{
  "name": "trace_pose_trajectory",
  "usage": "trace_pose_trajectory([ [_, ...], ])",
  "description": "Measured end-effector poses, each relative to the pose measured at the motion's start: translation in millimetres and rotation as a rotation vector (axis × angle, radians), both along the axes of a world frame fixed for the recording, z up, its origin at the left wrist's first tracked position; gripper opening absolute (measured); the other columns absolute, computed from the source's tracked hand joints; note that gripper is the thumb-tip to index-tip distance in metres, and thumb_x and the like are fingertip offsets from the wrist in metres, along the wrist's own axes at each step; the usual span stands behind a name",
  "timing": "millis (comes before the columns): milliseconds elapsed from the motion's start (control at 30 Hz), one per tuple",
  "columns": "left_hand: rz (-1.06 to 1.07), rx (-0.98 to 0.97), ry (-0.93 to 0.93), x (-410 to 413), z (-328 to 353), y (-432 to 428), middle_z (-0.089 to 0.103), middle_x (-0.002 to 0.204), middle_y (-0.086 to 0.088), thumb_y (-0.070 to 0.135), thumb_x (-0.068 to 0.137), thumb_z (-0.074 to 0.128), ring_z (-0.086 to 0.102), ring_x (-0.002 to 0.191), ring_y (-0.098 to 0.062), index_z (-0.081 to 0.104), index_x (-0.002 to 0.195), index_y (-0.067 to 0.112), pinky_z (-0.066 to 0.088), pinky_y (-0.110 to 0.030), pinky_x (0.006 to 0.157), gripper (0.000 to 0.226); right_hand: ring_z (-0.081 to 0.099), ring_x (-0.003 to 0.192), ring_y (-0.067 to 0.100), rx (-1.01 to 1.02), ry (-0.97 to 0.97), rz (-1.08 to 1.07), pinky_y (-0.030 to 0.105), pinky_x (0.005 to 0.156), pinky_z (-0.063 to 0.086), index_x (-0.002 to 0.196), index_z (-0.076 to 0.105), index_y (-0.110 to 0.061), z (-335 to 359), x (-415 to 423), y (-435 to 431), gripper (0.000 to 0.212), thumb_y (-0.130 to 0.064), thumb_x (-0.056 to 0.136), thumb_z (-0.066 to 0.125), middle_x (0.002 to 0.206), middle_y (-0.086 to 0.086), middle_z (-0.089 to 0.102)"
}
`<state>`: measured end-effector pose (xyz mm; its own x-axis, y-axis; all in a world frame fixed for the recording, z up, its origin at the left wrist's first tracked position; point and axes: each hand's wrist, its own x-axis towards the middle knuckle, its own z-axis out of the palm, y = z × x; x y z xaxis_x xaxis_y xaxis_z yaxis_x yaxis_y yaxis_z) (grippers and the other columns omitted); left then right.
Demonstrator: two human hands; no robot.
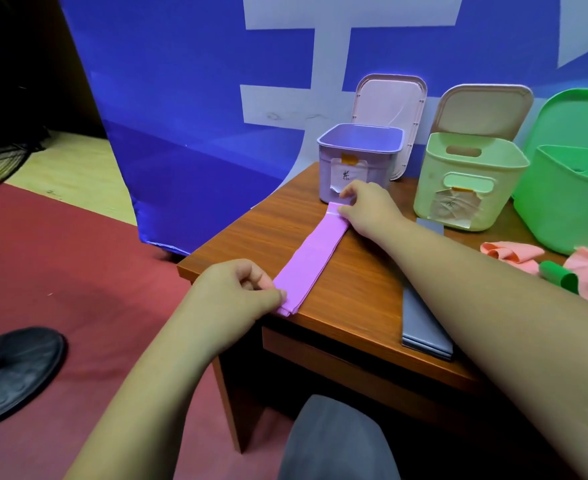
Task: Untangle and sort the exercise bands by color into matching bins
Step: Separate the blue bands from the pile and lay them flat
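1. A purple band (311,261) lay flat and straight on the wooden bench (258,230), running from the near edge toward the purple bin (358,157).
2. The left hand (237,289) pinched the band's near end between thumb and curled fingers, right at the bench's front edge.
3. The right hand (368,207) pinched the far end with its fingertips, just in front of the purple bin and touching or almost touching its paper label.
4. The purple bin stood at the back of the bench with its lid up.
5. A pale green bin (465,188) stood just to the right of it, also open, with a crumpled label on its front.
6. A brighter green bin (569,202) stood farther right, cut off by the frame edge.
7. A grey band (424,327) lay flat on the bench, partly hidden under the right forearm.
8. Pink bands (510,252) and a green band (559,275) lay loosely bunched in front of the green bin.
9. A blue banner (181,116) hung behind the bench, and a black fan base (12,372) stood on the red floor at left.
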<state>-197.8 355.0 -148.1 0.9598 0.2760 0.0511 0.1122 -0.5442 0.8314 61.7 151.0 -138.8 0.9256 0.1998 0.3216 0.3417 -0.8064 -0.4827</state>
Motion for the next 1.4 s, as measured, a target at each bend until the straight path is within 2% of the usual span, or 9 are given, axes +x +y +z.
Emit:
trace_pose_trajectory([
  [200,-0.075,-0.015,-0.117,3.5,28.7,-9.0,0.063,0.073,-0.014,0.028,0.094,0.075,0.063,0.062,-0.011,0.072,0.082,0.016,0.051,-0.020,0.057,0.017,0.065,0.103,0.023,-0.064,-0.031,0.079,0.028,0.084,0.042,0.107,0.077,-0.026,17.4,-29.2,-32.8,0.015,-0.024,0.094,0.072,0.115,0.003,0.067],
  [333,-0.162,0.066,-0.167,15.5,45.6,-50.3,0.058,0.067,-0.001,0.036,0.096,0.071,0.050,0.053,-0.005,0.073,0.086,0.017,0.042,-0.014,0.047,0.021,0.064,0.098,0.016,-0.035,-0.040,0.130,0.027,0.084,0.043,0.099,0.078,-0.028,33.5,-65.3,-77.1,0.009,-0.023,0.096,0.071,0.106,-0.002,0.070],
  [467,-0.335,0.066,-0.212,36.5,53.5,-116.7,0.053,0.059,0.013,0.034,0.096,0.073,0.047,0.051,-0.002,0.073,0.085,0.020,0.039,-0.020,0.053,0.018,0.062,0.085,0.009,-0.001,-0.061,0.078,0.030,0.080,0.046,0.090,0.076,-0.025,47.4,-102.6,-143.4,0.010,-0.023,0.097,0.070,0.095,-0.010,0.072],
  [567,-0.449,0.081,-0.237,53.4,58.7,-175.2,0.058,0.060,0.011,0.032,0.094,0.074,0.049,0.054,-0.003,0.073,0.085,0.018,0.041,-0.022,0.056,0.017,0.064,0.089,0.016,0.042,-0.100,-0.015,0.032,0.078,0.047,0.093,0.079,-0.021,54.5,-127.9,-204.1,0.011,-0.027,0.098,0.071,0.093,-0.005,0.073],
  [767,-0.640,0.182,-0.304,83.2,73.4,-294.8,0.066,0.072,0.001,0.035,0.093,0.073,0.052,0.061,-0.008,0.073,0.088,0.013,0.041,-0.023,0.054,0.023,0.061,0.086,0.011,0.057,-0.157,-0.222,0.026,0.074,0.036,0.092,0.076,-0.027,46.6,-163.9,-324.9,0.008,-0.026,0.098,0.072,0.081,-0.019,0.063],
  [1000,-0.723,0.307,-0.415,122.7,58.6,-394.1,0.070,0.094,0.006,0.028,0.094,0.067,0.065,0.086,-0.014,0.073,0.097,0.023,0.055,-0.033,0.081,0.009,0.057,0.089,0.014,0.106,-0.295,-0.411,0.029,0.079,0.039,0.089,0.071,-0.027,8.4,-192.3,-396.1,0.012,-0.020,0.098,0.070,0.090,-0.007,0.065],
  [1167,-0.784,0.389,-0.408,135.1,26.8,-410.2,0.062,0.112,0.002,0.034,0.099,0.064,0.062,0.093,-0.012,0.070,0.114,0.025,0.052,-0.033,0.086,0.018,0.059,0.081,0.003,0.336,-0.209,-0.452,0.021,0.070,0.042,0.091,0.073,-0.029,1.5,-195.7,-405.7,0.012,-0.024,0.100,0.068,0.094,-0.012,0.068],
  [1300,-0.731,0.461,-0.438,147.9,19.9,-401.5,0.062,0.107,0.003,0.035,0.101,0.065,0.061,0.094,-0.014,0.072,0.114,0.026,0.050,-0.033,0.086,0.018,0.060,0.084,-0.004,0.311,-0.113,-0.393,0.007,0.065,0.038,0.101,0.073,-0.032,0.5,-197.2,-404.3,0.009,-0.028,0.103,0.065,0.099,-0.017,0.067],
  [1400,-0.679,0.488,-0.494,150.3,17.0,-395.8,0.061,0.110,0.001,0.032,0.102,0.062,0.059,0.105,-0.020,0.071,0.120,0.023,0.050,-0.038,0.096,0.022,0.062,0.083,-0.002,0.300,-0.063,-0.350,0.012,0.065,0.041,0.105,0.071,-0.036,1.0,-198.4,-401.9,0.007,-0.034,0.103,0.064,0.098,-0.017,0.070],
])
